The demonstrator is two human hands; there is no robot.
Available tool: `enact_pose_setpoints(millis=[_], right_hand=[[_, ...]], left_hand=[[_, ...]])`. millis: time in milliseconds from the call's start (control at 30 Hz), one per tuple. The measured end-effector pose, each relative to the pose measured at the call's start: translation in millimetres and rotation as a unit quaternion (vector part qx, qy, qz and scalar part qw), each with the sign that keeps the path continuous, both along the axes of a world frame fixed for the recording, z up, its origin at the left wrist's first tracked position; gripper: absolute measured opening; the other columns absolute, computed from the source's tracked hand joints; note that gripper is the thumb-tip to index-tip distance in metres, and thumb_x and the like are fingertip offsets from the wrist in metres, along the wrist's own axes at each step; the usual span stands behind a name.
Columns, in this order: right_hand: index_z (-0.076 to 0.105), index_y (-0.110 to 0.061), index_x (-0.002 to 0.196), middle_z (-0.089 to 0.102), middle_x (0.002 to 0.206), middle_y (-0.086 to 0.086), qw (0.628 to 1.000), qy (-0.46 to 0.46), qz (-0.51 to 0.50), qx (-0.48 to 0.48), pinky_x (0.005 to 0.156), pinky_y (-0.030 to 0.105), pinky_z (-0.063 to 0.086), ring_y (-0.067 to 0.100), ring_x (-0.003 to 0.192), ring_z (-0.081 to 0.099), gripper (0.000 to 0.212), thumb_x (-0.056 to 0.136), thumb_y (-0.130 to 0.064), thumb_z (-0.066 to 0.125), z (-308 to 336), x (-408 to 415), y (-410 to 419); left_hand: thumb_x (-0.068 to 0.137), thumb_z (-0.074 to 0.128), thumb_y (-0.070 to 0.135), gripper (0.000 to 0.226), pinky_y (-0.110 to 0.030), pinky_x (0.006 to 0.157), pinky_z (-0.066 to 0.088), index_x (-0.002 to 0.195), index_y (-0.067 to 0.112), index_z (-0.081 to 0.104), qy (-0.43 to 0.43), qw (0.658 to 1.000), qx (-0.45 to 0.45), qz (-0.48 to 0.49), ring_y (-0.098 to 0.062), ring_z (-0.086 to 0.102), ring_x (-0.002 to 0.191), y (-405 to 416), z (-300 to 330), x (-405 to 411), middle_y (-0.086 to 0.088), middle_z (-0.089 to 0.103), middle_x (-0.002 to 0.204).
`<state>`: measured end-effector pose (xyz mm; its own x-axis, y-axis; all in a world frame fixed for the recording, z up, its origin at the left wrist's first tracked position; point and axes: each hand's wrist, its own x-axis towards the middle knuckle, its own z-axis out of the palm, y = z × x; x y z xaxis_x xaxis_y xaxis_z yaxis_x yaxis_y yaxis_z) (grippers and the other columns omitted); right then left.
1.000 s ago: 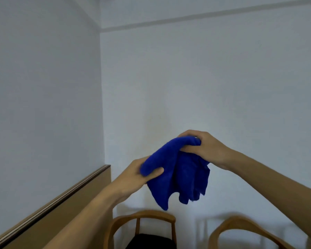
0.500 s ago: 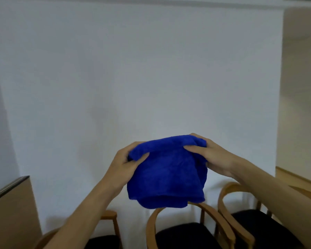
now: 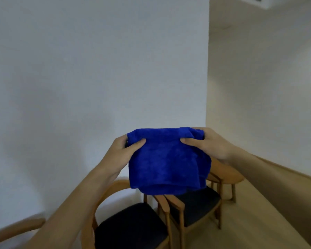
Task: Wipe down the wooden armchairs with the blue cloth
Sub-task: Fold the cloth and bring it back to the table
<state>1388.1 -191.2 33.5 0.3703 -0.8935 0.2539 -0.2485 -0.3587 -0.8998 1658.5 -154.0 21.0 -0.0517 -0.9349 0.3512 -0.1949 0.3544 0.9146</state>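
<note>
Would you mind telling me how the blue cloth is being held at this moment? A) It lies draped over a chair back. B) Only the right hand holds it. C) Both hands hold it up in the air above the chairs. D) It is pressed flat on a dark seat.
C: the left hand and the right hand each grip a top corner of the blue cloth, which hangs clear of the armchairs below.
</note>
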Motion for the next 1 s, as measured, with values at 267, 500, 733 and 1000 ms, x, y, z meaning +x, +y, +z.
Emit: enact_pose_setpoints(millis=[267, 500, 733, 1000], right_hand=[[0.058, -0.042, 0.108, 0.066, 0.099, -0.017, 0.961, 0.193, -0.147, -0.131, 0.074, 0.021, 0.049, 0.002, 0.089, 0.062, 0.015, 0.093, -0.041, 0.061, -28, -76, -51], [0.058, -0.030, 0.102, 0.060, 0.090, -0.013, 0.868, 0.427, -0.193, -0.166, 0.062, 0.018, 0.040, 0.006, 0.078, 0.055, 0.013, 0.090, -0.028, 0.060, -20, -122, -127], [0.048, -0.030, 0.105, 0.055, 0.090, -0.011, 0.843, 0.446, -0.273, -0.127, 0.060, 0.021, 0.039, 0.007, 0.078, 0.054, 0.009, 0.098, -0.028, 0.052, -13, -177, -182], [0.053, -0.029, 0.106, 0.062, 0.101, -0.009, 0.855, 0.377, -0.334, -0.120, 0.072, 0.027, 0.048, 0.012, 0.088, 0.059, 0.011, 0.099, -0.022, 0.049, -11, -254, -216]], left_hand=[[0.083, 0.061, 0.011, 0.031, -0.013, 0.059, 0.051, 0.100, 0.037, 0.059, -0.246, 0.961, -0.128, -0.024, 0.001, 0.062, 0.085, -102, -21, -78, 0.018, 0.067, 0.088], [0.091, 0.054, 0.013, 0.030, -0.024, 0.080, 0.051, 0.112, 0.031, 0.064, -0.467, 0.856, -0.170, -0.142, -0.005, 0.060, 0.089, -231, -21, -131, 0.014, 0.067, 0.099], [0.095, 0.053, 0.015, 0.029, -0.021, 0.078, 0.052, 0.114, 0.035, 0.062, -0.429, 0.848, -0.219, -0.220, -0.001, 0.061, 0.089, -336, -10, -203, 0.017, 0.067, 0.096], [0.094, 0.044, 0.006, 0.030, -0.019, 0.070, 0.046, 0.106, 0.027, 0.062, -0.342, 0.878, -0.226, -0.248, -0.001, 0.060, 0.084, -390, -2, -299, 0.014, 0.066, 0.093]])
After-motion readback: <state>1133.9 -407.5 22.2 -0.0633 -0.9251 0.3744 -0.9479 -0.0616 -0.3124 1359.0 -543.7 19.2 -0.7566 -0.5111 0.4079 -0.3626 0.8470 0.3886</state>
